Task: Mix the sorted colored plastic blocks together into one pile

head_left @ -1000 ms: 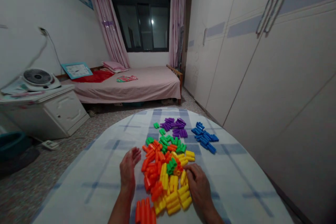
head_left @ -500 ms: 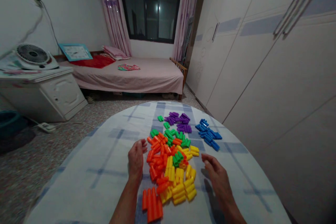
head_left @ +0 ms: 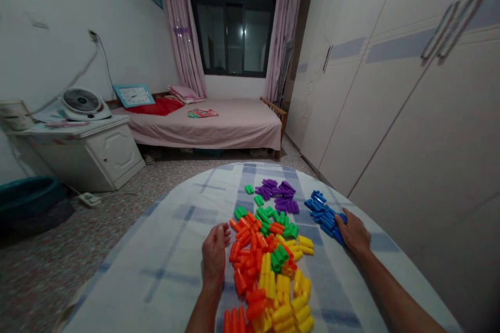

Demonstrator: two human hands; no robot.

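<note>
My right hand (head_left: pixel 354 231) is at the near end of the blue plastic tube pieces (head_left: pixel 323 214) on the right of the table. Its thumb and fingers are closed around a blue piece, which they partly cover. My left hand (head_left: pixel 214 256) rests on its side on the cloth, loosely curled and holding nothing visible. Just right of it lies a heap of orange tube pieces (head_left: pixel 245 255). Yellow pieces (head_left: pixel 292 307) border the heap on the near right, and green pieces (head_left: pixel 279 259) lie on and behind it. Purple pieces (head_left: pixel 286 204) form a group farther back.
The round table (head_left: pixel 175 265) wears a white and blue checked cloth. A white wardrobe (head_left: pixel 422 156) stands along the right. Beyond the table is a bed (head_left: pixel 234 127) with a pink sheet. A fan (head_left: pixel 84 103) sits on a white cabinet (head_left: pixel 113 153) at left.
My right hand has moved away and to the right, from beside the yellow pieces onto the blue ones. My left hand stays beside the orange heap. The whole view has shifted slightly.
</note>
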